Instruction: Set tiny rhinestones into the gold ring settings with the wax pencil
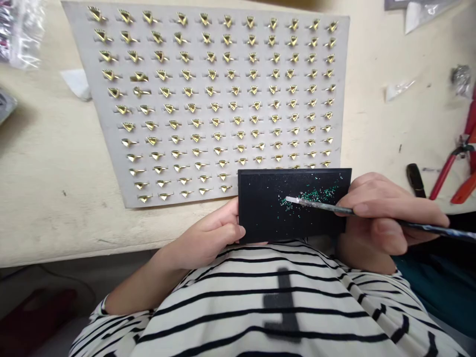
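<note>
My left hand (215,230) grips the left edge of a flat black tray (260,218), thumb on top and fingers underneath. Tiny green and clear stones (316,196) lie scattered over the tray's middle and right side. Between the thumb and fingers of my right hand (390,213) is a thin dark stick (323,205) with a pale tip. That tip rests at or just above the left end of the stones; I cannot tell whether it touches. Beyond the tray, a light grey board (230,106) carries rows of gold rings (214,106) with triangular tops.
Red-handled pliers (446,171) and a black pen-like object (415,179) lie at the right. Clear plastic bags (26,34) sit at the far left, with a white scrap (76,83) beside the board. A small clear packet (399,90) lies right of the board.
</note>
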Motion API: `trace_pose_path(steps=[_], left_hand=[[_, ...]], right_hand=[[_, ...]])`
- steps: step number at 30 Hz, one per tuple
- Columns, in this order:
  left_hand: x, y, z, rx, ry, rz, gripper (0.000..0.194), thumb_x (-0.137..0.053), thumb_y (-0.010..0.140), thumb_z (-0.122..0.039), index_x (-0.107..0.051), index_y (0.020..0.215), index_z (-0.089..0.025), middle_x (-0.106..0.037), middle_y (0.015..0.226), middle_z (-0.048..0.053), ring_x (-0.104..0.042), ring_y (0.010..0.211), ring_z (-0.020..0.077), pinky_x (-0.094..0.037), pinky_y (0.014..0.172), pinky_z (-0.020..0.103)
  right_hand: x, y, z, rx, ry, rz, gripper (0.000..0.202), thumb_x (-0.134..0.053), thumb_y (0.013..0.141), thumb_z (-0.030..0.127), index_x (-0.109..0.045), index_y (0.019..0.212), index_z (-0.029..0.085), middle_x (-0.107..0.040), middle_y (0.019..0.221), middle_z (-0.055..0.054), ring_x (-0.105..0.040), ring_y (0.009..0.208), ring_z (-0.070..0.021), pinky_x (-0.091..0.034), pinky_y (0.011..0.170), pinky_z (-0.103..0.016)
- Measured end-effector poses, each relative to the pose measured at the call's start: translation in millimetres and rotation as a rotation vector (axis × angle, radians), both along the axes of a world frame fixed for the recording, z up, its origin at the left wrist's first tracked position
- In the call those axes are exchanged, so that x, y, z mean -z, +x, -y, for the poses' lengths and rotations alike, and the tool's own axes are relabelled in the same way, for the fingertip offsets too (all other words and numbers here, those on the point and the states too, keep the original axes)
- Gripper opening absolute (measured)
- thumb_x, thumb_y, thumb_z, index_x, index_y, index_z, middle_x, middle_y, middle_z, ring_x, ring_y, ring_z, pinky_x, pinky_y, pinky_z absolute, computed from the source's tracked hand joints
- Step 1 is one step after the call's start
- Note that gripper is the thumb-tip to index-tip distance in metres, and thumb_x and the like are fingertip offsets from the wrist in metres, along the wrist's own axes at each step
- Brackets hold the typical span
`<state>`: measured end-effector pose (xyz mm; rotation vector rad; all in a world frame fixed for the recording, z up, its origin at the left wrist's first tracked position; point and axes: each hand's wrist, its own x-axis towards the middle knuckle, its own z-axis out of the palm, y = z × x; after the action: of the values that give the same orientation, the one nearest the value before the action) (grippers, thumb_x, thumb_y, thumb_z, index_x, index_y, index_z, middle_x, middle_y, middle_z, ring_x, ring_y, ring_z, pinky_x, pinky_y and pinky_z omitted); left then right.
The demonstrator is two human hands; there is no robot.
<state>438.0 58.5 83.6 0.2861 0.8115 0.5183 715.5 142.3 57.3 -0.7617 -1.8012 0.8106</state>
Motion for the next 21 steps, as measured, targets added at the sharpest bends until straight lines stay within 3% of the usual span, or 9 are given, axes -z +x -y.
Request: trace_pose_path(steps=[3,5,8,10,12,15,21], left_hand=[[0.0,-0.6,-0.8,0.015,0.035,-0.029,0.054,-0.049,0.088,-0.006,-0.056,0.136,-0.03,-0.066,0.133,0.002,-0.06,0.121,0.0253,-0.048,0.103,0.038],[0.1,-0.7,-1.6,0.023,0.041,-0.023,0.054,-0.049,0.088,-0.006,-0.055,0.137,-0.029,-0.064,0.136,0.003,-0.059,0.124,0.027,-0.047,0.105,0.04],[0.1,-0.1,-1.6,0.016,0.015,-0.02,0.051,-0.049,0.088,-0.008,-0.057,0.135,-0.028,-0.067,0.131,0.003,-0.06,0.123,0.0264,-0.048,0.104,0.039],[0.0,0.5,-1.0,0.007,0.011,-0.019,0.051,-0.049,0.088,-0.007,-0.057,0.134,-0.028,-0.068,0.129,0.002,-0.06,0.122,0.0254,-0.048,0.104,0.038],[-0.1,1.2,0.0,0.0,0.012,0.0,0.051,-0.049,0.088,-0.007,-0.057,0.134,-0.027,-0.069,0.128,0.003,-0.062,0.12,0.0249,-0.049,0.102,0.037],[0.5,2.4,2.0,-0.02,-0.022,0.046,0.052,-0.048,0.089,-0.009,-0.055,0.137,-0.028,-0.069,0.128,0.003,-0.064,0.115,0.0251,-0.054,0.095,0.036],[3.7,3.0,5.9,-0.042,-0.03,0.083,0.053,-0.05,0.089,-0.011,-0.053,0.14,-0.027,-0.067,0.133,0.005,-0.063,0.119,0.0255,-0.051,0.099,0.036]], right_hand=[[1.5,-5.7,-8.1,-0.143,0.112,-0.128,0.015,-0.05,0.086,0.023,-0.061,0.081,0.015,-0.063,0.06,0.003,-0.062,0.049,-0.0076,-0.047,0.044,-0.02],[2.1,-10.9,-10.2,-0.118,0.145,-0.183,0.018,-0.049,0.086,0.021,-0.064,0.09,0.014,-0.061,0.059,0.003,-0.06,0.046,-0.0071,-0.045,0.04,-0.019],[3.2,-19.8,-7.8,0.142,0.134,-0.228,0.023,-0.051,0.085,0.019,-0.068,0.1,0.019,-0.061,0.061,0.005,-0.063,0.05,-0.0089,-0.048,0.041,-0.022],[3.1,-26.2,-4.5,0.389,0.046,-0.191,0.02,-0.055,0.084,0.019,-0.07,0.095,0.024,-0.063,0.065,0.005,-0.065,0.054,-0.011,-0.051,0.042,-0.025],[1.9,-32.1,-1.8,0.531,-0.046,-0.124,0.017,-0.057,0.084,0.02,-0.071,0.09,0.026,-0.065,0.067,0.004,-0.066,0.055,-0.0121,-0.053,0.044,-0.027],[-0.2,-36.8,0.0,0.547,-0.144,-0.032,0.015,-0.058,0.085,0.021,-0.07,0.091,0.027,-0.067,0.07,0.003,-0.069,0.06,-0.0129,-0.058,0.053,-0.028],[-0.3,-34.2,1.9,0.507,-0.225,-0.01,0.012,-0.06,0.085,0.021,-0.068,0.094,0.022,-0.07,0.079,0.003,-0.072,0.069,-0.0123,-0.061,0.06,-0.026]])
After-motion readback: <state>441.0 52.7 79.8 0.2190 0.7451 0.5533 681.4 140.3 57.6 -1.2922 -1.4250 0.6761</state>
